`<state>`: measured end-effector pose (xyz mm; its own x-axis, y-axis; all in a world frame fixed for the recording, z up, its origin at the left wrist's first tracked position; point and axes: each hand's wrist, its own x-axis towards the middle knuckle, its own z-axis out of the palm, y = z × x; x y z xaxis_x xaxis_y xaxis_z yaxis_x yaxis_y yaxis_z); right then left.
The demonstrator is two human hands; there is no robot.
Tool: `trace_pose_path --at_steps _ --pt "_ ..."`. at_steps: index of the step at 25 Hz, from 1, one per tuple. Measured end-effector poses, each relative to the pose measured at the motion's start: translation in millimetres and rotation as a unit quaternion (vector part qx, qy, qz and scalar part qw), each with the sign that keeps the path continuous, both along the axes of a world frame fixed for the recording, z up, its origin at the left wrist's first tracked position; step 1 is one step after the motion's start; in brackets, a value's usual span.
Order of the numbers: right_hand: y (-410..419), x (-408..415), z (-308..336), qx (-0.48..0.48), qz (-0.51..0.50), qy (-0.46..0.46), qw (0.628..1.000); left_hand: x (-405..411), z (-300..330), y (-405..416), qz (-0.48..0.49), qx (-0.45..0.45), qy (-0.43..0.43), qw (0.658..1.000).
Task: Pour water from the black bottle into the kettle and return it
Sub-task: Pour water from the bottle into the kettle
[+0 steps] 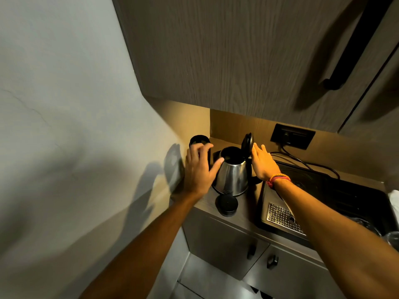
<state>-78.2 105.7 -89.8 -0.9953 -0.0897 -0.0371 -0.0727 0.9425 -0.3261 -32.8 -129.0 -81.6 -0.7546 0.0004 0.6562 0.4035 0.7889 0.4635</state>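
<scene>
Here the black bottle (199, 140), cylindrical and uncapped, stands upright in the counter's back-left corner, just beside the steel kettle (232, 173), whose lid (247, 143) stands raised. Left hand (199, 167), fingers spread, reaches against the bottle; right hand (263, 161), flat and spread, sits behind the lid.

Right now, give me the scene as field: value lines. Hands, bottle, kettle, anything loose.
left hand: open, fingers spread, at the tall black cylindrical bottle; grip not closed
right hand: open, flat, beside the raised black kettle lid
bottle: upright, back left corner of the wooden countertop
steel kettle: upright, lid hinged open, mouth exposed
round black cap: lying on the countertop in front of the kettle
pour: not started, judging by the upright bottle
</scene>
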Motion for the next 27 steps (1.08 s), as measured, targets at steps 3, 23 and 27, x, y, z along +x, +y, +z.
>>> trace_pose_path --at_steps 3,23,27 --pt "0.2 0.7 1.4 -0.018 0.000 -0.013 1.000 -23.5 18.9 -17.0 0.066 0.116 -0.062 0.989" --pt "0.7 -1.8 4.4 -0.025 -0.015 -0.051 0.998 -39.1 -16.0 -9.0 0.006 0.281 -0.231 0.932" --pt "-0.8 -0.7 5.4 -0.038 -0.025 -0.049 0.998 -36.6 -14.5 -6.2 0.003 0.175 -0.230 0.957"
